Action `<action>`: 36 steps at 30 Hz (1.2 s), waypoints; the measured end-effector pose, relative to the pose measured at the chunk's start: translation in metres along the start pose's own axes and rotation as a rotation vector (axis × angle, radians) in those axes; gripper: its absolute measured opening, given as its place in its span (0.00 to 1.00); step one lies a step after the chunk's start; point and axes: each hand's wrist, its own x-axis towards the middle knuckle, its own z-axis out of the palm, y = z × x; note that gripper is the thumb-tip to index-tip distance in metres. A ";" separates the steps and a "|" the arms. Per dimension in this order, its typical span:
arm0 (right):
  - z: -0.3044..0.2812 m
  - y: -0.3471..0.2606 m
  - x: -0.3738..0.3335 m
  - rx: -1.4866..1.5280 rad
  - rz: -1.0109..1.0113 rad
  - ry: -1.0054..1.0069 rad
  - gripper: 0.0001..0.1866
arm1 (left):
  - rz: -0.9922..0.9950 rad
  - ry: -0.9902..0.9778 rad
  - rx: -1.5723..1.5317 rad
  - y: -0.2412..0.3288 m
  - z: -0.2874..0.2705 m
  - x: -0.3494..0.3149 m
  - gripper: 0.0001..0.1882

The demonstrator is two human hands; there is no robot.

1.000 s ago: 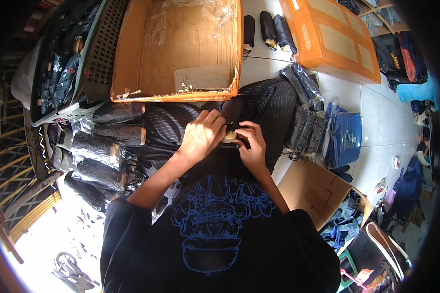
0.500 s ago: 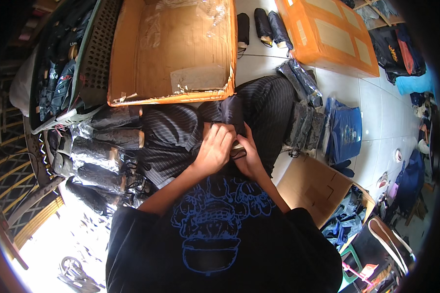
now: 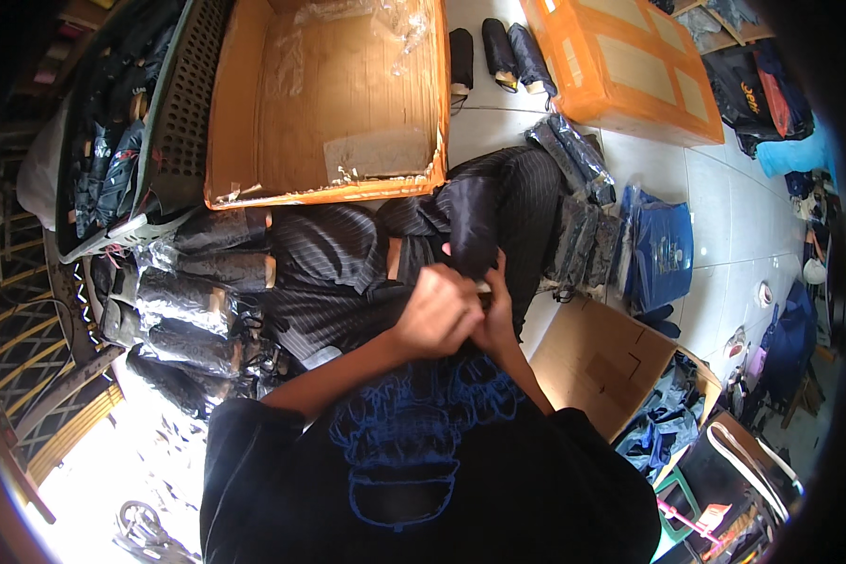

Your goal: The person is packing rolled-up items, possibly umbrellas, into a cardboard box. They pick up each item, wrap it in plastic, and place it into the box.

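The biggest thing is the open brown box [image 3: 282, 141], just past your lap [image 3: 324, 244]. Next comes the orange taped box [image 3: 620, 66], farther off to your right. The dark crate [image 3: 180, 132] with little holes stands at your left, right beside the open box. A smaller box [image 3: 602, 367] with blue cloth [image 3: 663, 423] in it is near your right elbow. Shiny wrapped bundles [image 3: 197, 305] lie by your left leg, and a flat blue packet [image 3: 663, 254] lies on your right. One dark folded umbrella [image 3: 473, 216] is over your lap, pointing away from you. Your right hand [image 3: 498, 310] curls round its near end. Your left hand [image 3: 439, 315] is bunched up and blurry beside it; I can't tell what it pinches. The smallest bit is the pale tip [image 3: 484, 286], peeking out between your hands.
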 end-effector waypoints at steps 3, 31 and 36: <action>0.001 -0.020 -0.004 0.794 0.240 0.099 0.26 | -0.533 0.280 -0.255 -0.027 -0.001 0.008 0.25; -0.013 -0.046 0.050 0.376 0.141 -0.267 0.38 | -0.686 0.346 -0.680 -0.006 -0.032 0.057 0.34; -0.009 -0.056 0.102 0.089 0.169 -0.051 0.39 | -0.475 0.181 -0.173 -0.050 -0.011 0.052 0.30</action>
